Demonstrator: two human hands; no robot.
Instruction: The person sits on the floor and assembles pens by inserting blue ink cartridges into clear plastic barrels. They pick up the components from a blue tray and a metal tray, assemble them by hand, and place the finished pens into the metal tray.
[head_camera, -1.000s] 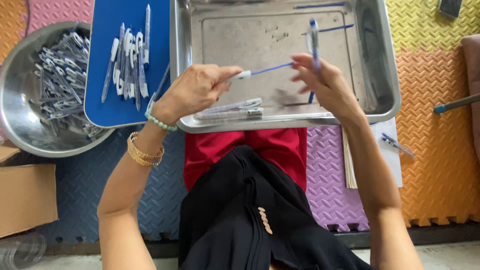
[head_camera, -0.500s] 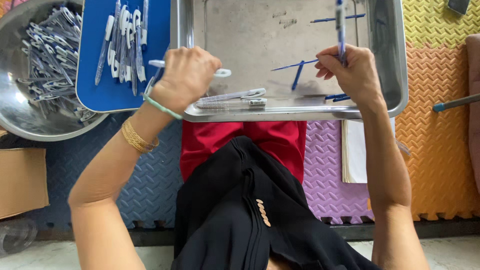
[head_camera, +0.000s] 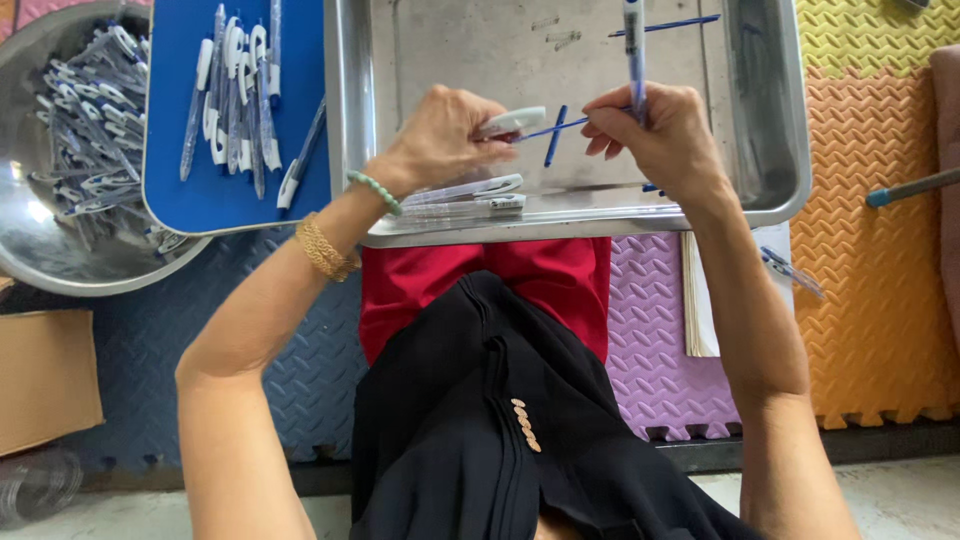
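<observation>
Left hand (head_camera: 440, 140): curled around white pen cap (head_camera: 512, 121) above steel tray (head_camera: 780, 190). Right hand (head_camera: 655, 135): pinching thin blue refill (head_camera: 548, 129) and holding upright pen barrel (head_camera: 634, 50), top cut off; fingertips partly hidden.

A floor of interlocking foam mats (head_camera: 880, 260) in blue, purple, orange and yellow carries everything. On it sit a round steel bowl (head_camera: 60, 265) of pen parts, a cardboard box (head_camera: 45, 380), and a white stack, probably paper (head_camera: 700, 300). A blue tray (head_camera: 200, 200) overlaps the bowl's rim.
</observation>
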